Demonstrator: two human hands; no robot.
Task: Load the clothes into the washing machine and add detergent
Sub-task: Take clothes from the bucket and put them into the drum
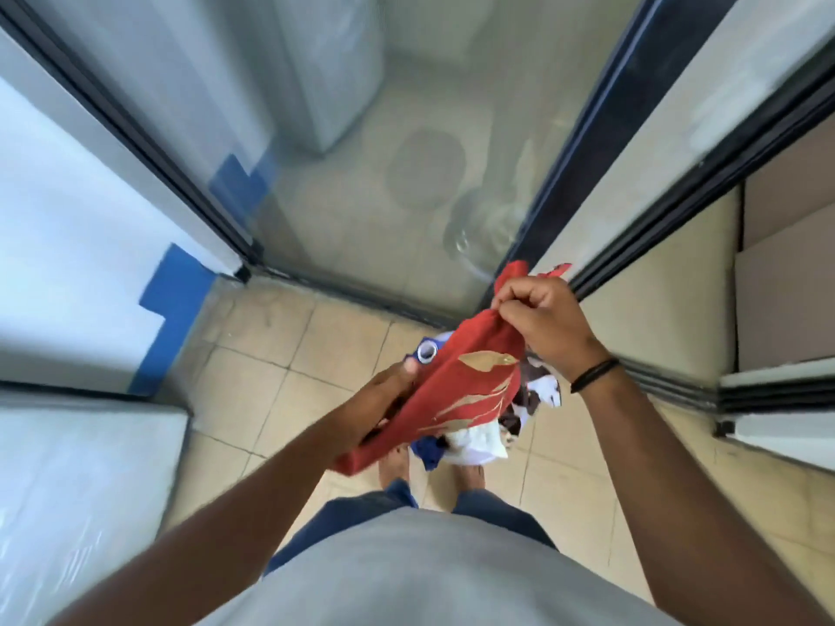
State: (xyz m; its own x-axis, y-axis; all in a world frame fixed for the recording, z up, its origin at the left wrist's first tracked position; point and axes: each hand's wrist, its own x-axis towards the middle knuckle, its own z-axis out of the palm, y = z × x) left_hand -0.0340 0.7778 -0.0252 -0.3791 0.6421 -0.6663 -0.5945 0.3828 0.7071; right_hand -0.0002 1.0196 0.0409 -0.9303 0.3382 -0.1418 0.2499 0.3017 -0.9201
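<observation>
two bare hands hold one bundle of clothes, wrapped in a red cloth with gold leaf print [470,390], above beige floor tiles [280,354]. the left hand [384,399] grips its lower edge; the right hand [542,323] pinches its top corner. beyond the bundle, one frosted glass sliding door [384,173] blurs one white washing machine [334,70].

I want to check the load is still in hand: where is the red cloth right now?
In the head view the red cloth hangs centre-right, held between the left hand and right hand, above the tiled floor before the glass door.
</observation>
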